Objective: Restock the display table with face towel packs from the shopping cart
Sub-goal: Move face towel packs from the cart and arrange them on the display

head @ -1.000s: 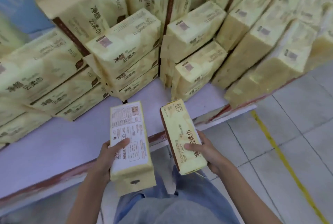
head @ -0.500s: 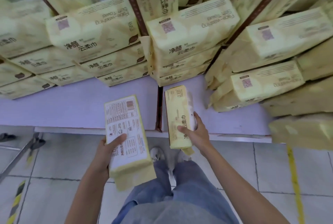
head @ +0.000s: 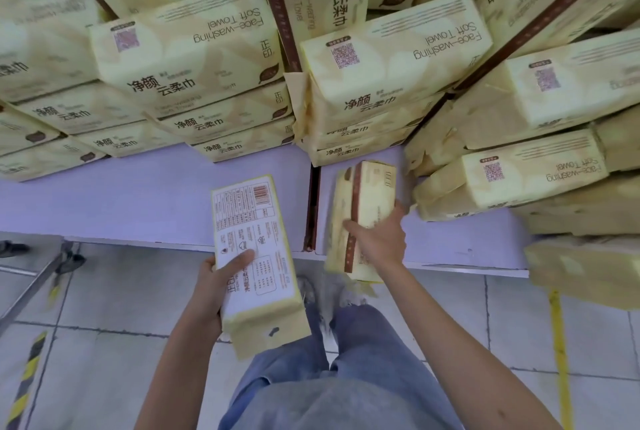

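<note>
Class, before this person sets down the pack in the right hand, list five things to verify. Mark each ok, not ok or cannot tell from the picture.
1. Right hand grips the right pack: ok, fingers curl round it.
2. Left hand holds the second pack: ok, thumb lies across the printed face.
3. Free space on the display table: ok, bare purple top shows in front of the stacks.
4. Right pack resting on the table: cannot tell; it is tilted and overhangs the edge.
5. Right-side stacks squared up: not ok, packs lie askew.
</note>
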`<state>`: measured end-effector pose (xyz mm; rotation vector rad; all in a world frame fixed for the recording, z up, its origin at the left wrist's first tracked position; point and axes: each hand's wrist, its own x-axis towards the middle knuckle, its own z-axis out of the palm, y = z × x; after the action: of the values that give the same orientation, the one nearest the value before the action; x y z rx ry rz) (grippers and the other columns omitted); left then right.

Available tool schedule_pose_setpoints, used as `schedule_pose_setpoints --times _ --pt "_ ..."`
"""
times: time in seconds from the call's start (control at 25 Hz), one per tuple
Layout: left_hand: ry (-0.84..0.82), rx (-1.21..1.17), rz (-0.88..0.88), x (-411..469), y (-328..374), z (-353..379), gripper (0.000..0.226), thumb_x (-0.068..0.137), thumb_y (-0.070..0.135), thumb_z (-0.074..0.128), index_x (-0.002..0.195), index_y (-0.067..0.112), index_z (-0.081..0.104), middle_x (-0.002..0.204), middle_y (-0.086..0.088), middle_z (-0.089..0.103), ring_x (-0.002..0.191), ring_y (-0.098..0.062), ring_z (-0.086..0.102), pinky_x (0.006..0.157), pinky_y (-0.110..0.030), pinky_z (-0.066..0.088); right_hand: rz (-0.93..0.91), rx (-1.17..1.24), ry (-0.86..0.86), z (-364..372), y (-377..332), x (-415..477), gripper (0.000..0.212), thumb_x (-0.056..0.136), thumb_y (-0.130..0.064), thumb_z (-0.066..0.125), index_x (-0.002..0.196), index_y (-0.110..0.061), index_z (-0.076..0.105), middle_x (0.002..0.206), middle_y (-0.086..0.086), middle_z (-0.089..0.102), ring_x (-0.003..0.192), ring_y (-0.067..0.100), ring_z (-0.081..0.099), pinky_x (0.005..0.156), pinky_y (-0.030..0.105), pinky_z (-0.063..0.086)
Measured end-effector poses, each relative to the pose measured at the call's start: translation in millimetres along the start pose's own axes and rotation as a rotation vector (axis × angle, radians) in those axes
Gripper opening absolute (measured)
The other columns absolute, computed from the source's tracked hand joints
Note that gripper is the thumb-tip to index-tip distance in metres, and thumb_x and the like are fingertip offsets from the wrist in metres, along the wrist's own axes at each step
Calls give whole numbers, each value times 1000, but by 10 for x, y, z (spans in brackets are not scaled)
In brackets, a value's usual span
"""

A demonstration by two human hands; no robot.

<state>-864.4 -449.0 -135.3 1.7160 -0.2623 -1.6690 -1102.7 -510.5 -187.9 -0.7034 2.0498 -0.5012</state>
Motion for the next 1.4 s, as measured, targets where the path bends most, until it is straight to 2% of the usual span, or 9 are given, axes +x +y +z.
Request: schedule_pose_setpoints --times 0.12,0.2,0.44,0.52,0.64,0.76,0.92,1.08,1.4 --pt "7 -30 19 5 31 -58 31 72 18 70 101 7 66 90 -13 75 72 -26 73 52 -31 57 355 901 -260 79 51 -118 64 78 -26 75 131 -8 45 121 13 64 108 29 63 86 42 53" --pt "18 -54 33 -5 56 -140 36 67 21 70 101 9 66 92 -13 75 75 -26 73 54 -33 58 410 952 -361 233 98 -247 56 82 -25 72 130 -6 50 123 17 63 108 30 63 84 42 55" --pt "53 -77 61 -52 67 -387 35 69 21 69 102 9 66 94 -13 74 74 -26 73 58 -36 60 474 685 -389 380 126 -405 59 80 -30 75 126 -3 51 123 17 61 110 33 61 92 40 53" --pt "70 -85 59 -71 28 -437 34 70 20 70 102 9 66 95 -15 74 75 -26 73 61 -38 60 445 574 -217 315 146 -441 68 73 -37 79 124 -6 46 123 11 56 111 31 58 93 40 50" --pt "91 -103 48 -109 -35 -504 30 76 16 69 104 7 65 95 -15 74 74 -26 73 57 -35 59 -226 189 163 73 64 -363 66 63 -37 85 110 -17 45 105 -3 51 102 22 53 89 38 45" --pt "94 -93 46 -137 -79 -540 25 81 12 66 105 7 64 96 -16 73 73 -26 73 56 -34 59 -761 -624 -112 -80 -414 107 85 60 -50 83 129 -17 46 125 4 52 119 26 45 96 40 35" --pt "106 -71 42 -162 -135 -605 41 73 14 69 112 3 61 102 -20 71 72 -27 72 54 -33 58 -562 -1226 -702 72 -987 563 108 55 -55 84 144 -28 29 141 3 45 126 26 45 101 38 38" --pt "123 -61 34 -141 -193 -644 34 78 11 68 111 2 61 98 -19 72 69 -26 72 51 -31 56 -548 -1370 -887 251 -835 542 109 49 -51 87 141 -30 32 130 -3 53 114 21 52 91 36 44" --pt "50 -63 10 -78 -137 -535 26 80 12 67 104 5 64 91 -14 75 69 -25 73 51 -31 57 -552 -897 -709 -170 -444 354 95 53 -46 88 131 -25 38 110 -8 59 96 16 57 76 31 44"
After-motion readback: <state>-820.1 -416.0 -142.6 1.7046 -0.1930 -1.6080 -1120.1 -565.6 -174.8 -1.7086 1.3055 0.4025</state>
